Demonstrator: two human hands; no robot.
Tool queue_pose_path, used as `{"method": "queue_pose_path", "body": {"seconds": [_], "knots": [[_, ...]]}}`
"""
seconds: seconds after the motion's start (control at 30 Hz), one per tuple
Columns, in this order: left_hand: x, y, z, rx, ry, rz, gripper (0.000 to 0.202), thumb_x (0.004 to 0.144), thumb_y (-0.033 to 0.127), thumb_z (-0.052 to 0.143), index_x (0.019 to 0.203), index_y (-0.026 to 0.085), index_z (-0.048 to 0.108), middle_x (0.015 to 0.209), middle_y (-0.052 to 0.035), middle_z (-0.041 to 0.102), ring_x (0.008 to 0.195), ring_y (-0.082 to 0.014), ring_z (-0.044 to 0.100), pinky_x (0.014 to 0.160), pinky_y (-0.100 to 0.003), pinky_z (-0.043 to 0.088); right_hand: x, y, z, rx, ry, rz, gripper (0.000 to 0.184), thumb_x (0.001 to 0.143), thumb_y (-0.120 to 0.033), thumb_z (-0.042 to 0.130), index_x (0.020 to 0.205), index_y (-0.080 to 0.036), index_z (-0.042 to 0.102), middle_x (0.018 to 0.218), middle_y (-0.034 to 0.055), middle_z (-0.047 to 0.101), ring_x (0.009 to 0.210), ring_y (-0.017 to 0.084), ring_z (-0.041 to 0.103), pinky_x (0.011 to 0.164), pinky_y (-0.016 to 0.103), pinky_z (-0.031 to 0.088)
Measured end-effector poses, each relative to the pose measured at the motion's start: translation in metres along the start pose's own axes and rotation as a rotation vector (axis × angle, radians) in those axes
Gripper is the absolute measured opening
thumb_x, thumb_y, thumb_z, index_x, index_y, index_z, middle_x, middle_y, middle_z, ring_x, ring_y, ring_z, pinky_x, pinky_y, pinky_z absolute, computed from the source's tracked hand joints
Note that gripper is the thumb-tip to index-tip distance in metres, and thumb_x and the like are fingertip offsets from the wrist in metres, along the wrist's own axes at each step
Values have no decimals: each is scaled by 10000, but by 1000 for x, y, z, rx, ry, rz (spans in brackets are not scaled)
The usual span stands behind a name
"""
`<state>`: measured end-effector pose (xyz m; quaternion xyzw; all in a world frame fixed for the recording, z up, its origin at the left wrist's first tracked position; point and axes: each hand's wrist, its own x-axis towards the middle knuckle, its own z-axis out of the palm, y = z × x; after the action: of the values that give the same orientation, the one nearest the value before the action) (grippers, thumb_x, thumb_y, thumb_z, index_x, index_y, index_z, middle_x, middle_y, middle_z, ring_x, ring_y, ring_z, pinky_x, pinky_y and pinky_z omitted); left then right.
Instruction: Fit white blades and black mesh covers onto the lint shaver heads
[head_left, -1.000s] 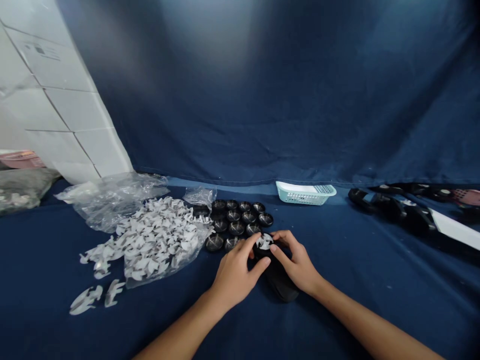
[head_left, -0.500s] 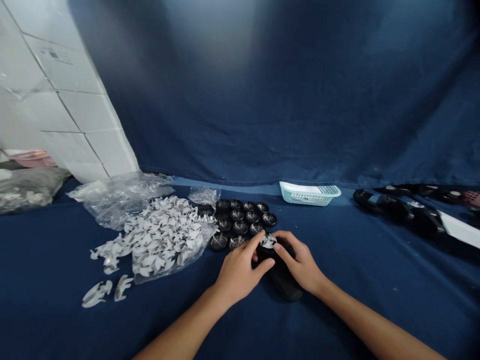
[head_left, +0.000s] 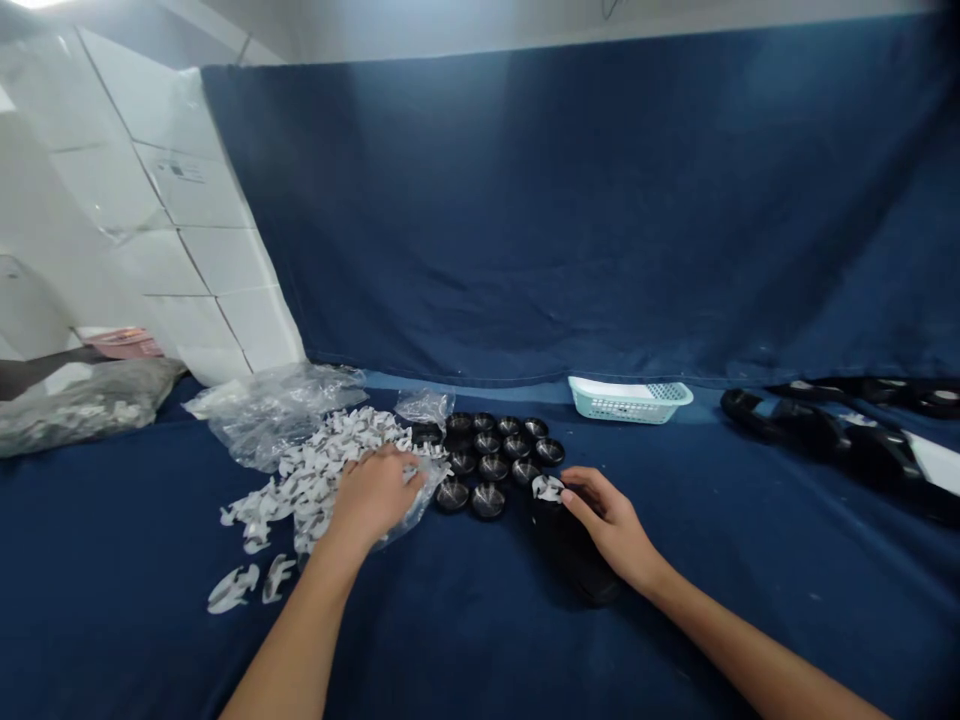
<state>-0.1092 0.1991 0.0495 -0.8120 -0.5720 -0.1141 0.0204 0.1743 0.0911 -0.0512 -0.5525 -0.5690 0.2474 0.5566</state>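
The left hand (head_left: 373, 492) lies spread on the white blades (head_left: 315, 478), gripping nothing I can make out. The right hand (head_left: 611, 522) steadies the black body (head_left: 574, 550), a blade (head_left: 547, 488) at its far end; an unseated blade could slip off.

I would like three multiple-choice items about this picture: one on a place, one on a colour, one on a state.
1. Where does the left hand rest?
A. on the heap of white pieces
B. in the basket
C. on the grey bag

2. Which colour has the small basket?
A. red
B. pale green
C. black

3. How is the black part under the right hand?
A. lifted high
B. lying on the blue cloth
C. inside the basket

Answers: 1 A, the fingers lie over the white pieces; 2 B, its mesh wall is pale green; 3 B, it lies flat on the cloth.
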Motion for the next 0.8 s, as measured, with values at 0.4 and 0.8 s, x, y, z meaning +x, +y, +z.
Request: {"method": "queue_pose_path", "body": {"seconds": [0.4,0.8], "knots": [[6,2,-2,35,-147,-116,282,832,323,522,1068,257,660,1052,-65,733,975,-314,668,800,-374,460,2,-76,-56,2,506,-248,167,929,-328,543,1022,-210,616,983,58,677,838,194,665,784,342,506],[4,2,-10,2,-95,-242,408,856,444,410,1176,249,569,1101,-77,689,984,-373,641,805,-430,442,-40,-71,-95,-236,332,-274,86,895,-220,583,906,-208,668,830,27,667,787,183,618,734,298,452]]}}
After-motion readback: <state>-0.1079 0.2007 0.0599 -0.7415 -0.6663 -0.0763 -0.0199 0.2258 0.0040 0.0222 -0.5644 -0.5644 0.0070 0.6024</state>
